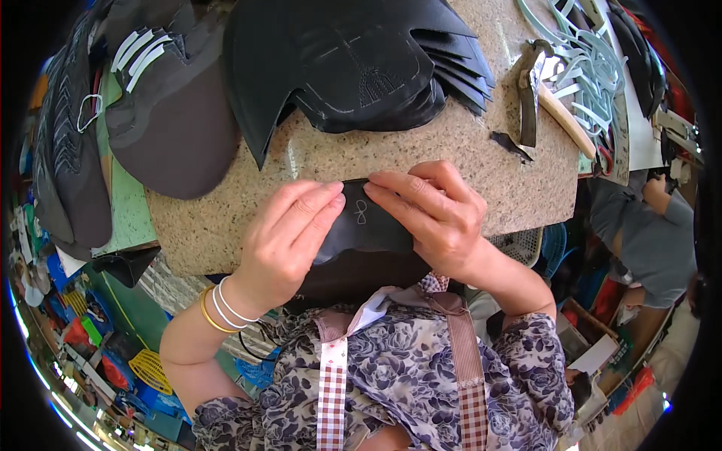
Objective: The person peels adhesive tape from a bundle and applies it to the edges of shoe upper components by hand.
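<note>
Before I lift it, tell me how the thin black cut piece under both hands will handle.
The thin black cut piece probably flexes: it curves over the speckled stone slab edge. It looks light, since fingertips alone pin it. Being flat, it seems unlikely to roll.

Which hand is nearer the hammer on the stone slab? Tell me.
Right. The right hand pinches the black leather piece below and left of the hammer; the left hand sits farther left.

Floral blouse, checked trim, bangles, perhaps gold
</note>
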`<action>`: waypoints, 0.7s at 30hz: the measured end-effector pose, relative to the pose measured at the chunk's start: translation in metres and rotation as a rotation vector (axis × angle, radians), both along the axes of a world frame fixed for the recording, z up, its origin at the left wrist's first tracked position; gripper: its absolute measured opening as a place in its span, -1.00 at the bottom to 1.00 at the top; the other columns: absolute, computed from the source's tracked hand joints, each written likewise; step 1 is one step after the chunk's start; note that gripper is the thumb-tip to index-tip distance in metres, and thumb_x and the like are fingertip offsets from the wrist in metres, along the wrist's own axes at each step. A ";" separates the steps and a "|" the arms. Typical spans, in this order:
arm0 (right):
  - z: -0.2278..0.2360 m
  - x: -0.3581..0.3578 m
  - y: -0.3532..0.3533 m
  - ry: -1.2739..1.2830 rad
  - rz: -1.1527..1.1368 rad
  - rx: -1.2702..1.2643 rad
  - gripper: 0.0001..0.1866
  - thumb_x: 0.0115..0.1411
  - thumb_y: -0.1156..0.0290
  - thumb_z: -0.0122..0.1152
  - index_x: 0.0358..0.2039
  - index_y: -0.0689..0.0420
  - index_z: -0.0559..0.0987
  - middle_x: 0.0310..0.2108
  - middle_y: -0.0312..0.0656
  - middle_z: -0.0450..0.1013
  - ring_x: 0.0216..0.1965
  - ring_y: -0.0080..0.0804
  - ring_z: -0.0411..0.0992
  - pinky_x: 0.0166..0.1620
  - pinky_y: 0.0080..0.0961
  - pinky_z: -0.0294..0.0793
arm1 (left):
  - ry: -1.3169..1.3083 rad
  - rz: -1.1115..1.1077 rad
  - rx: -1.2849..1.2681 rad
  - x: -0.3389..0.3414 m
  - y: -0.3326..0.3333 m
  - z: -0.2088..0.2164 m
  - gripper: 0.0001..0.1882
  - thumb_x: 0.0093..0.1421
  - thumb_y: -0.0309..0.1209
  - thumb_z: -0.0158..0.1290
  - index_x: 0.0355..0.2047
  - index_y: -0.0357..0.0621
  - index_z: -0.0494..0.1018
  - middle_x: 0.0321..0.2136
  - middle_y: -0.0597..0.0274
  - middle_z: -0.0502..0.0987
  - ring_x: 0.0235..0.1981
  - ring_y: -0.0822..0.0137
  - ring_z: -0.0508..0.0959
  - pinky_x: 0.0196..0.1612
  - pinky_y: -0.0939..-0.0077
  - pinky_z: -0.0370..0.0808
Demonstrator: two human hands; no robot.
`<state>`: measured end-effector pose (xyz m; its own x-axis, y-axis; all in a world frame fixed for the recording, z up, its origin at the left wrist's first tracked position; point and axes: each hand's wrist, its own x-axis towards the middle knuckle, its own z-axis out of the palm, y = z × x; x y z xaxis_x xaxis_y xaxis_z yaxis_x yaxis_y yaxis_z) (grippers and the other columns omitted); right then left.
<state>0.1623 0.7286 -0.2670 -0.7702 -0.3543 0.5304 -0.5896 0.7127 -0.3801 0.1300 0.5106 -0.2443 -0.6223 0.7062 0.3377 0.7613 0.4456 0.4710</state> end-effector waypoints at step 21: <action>0.017 0.028 0.048 -0.208 0.505 0.404 -0.55 0.10 0.38 0.07 0.03 0.20 0.50 0.16 -0.05 0.36 0.22 -0.22 0.30 0.26 -0.28 0.25 | -0.159 0.356 0.008 -0.046 -0.079 0.041 -0.79 0.17 -0.51 0.08 -0.18 -0.29 0.53 -0.19 0.08 0.57 -0.10 0.21 0.55 -0.03 0.39 0.46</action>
